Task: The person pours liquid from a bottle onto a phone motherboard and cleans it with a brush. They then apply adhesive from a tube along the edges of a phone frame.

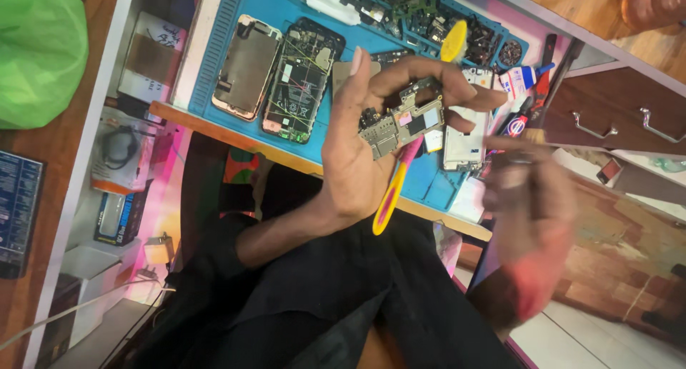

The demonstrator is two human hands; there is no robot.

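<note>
Left hand (357,155) is gripping a small phone circuit board (402,122) between thumb and fingertips, raised above the bench (214,122), with a yellow-and-pink brush (395,190) tucked behind the board, its yellow head poking up past the fingers. Right hand (529,197) is hovering just right of the board, motion-blurred, so its grip can't be made out. On the blue work mat (214,40) two opened phones (275,72) are lying side by side. A glue bottle (518,80) is sitting near the mat's right edge.
</note>
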